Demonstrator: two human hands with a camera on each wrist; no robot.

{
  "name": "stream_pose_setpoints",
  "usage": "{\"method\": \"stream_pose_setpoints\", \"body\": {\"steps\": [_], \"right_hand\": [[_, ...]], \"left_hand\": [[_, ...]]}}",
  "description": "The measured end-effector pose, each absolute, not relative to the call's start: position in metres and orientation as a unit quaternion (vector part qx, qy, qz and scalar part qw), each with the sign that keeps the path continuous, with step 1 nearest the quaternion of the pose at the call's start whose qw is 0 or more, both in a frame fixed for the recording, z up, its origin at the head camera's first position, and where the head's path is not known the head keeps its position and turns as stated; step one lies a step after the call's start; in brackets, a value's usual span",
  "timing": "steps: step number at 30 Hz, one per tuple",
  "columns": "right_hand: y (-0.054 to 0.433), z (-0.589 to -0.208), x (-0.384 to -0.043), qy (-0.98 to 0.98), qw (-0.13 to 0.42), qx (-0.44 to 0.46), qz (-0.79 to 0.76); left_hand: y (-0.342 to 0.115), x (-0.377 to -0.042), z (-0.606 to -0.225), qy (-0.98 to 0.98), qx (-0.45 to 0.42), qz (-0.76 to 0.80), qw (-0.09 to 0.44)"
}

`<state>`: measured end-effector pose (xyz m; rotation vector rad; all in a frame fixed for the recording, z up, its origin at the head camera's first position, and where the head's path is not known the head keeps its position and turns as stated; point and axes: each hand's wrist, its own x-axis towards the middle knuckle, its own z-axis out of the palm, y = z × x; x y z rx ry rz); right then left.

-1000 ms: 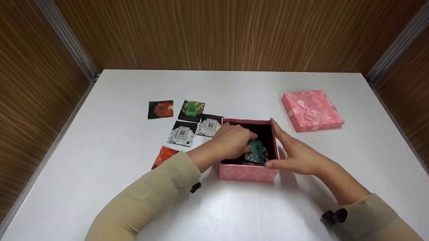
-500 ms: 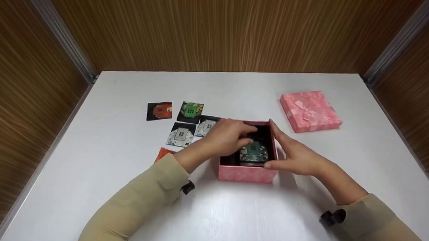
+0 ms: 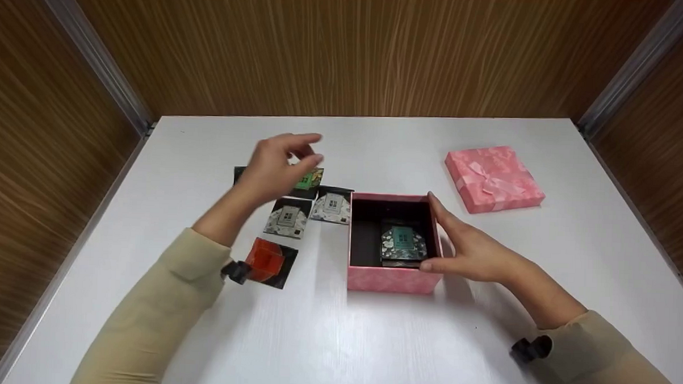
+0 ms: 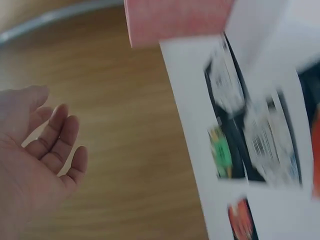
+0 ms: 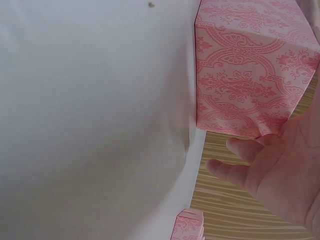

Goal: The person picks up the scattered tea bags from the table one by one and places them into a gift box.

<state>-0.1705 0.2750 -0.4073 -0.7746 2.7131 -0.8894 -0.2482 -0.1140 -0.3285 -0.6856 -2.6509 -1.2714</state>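
My left hand (image 3: 283,164) hovers over the flat square packets at the left, fingers loosely bent and nothing in them. Below it lie a green-and-black packet (image 3: 304,182), two white-and-black packets (image 3: 287,217) (image 3: 332,205) and an orange-and-black packet (image 3: 267,261); another dark packet is mostly covered by the hand. My right hand (image 3: 476,248) holds the right side of the open pink gift box (image 3: 392,280), thumb at the front corner and fingertips at the back corner. Inside the box's right half lies a dark green patterned packet (image 3: 403,243), apparently on others.
A pink box lid (image 3: 494,179) with a ribbon bow rests on the white table (image 3: 382,341) at the back right. Wood-grain panels (image 3: 346,50) stand behind the table and at both sides.
My left hand has left the gift box, moving left and back above the loose packets. The dark green packet stays inside the box. My right hand keeps its place on the box.
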Motion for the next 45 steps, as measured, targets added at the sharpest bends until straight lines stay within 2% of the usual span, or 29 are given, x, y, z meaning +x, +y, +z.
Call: {"method": "stream_pose_setpoints", "body": {"steps": [8,20,31,38,45], "right_hand": [[0.277,-0.408,-0.168,0.911,0.093,-0.257,-0.307],[0.274,-0.405,-0.167,0.912,0.093,-0.259,-0.305],[0.275,-0.403,-0.165,0.914,0.098,-0.257,-0.300],[0.275,-0.403,-0.165,0.913,0.101,-0.258,-0.298],[0.274,-0.403,-0.165,0.914,0.101,-0.260,-0.296]], "left_hand": [[-0.167,-0.280,-0.353,-0.898,-0.139,-0.413,0.062],[-0.222,-0.304,-0.407,-0.906,-0.016,-0.423,-0.017],[-0.232,-0.308,-0.432,-0.891,0.006,-0.451,-0.055],[-0.232,-0.314,-0.444,-0.922,-0.030,-0.383,-0.045],[-0.235,-0.314,-0.445,-0.932,-0.031,-0.355,-0.068]]}}
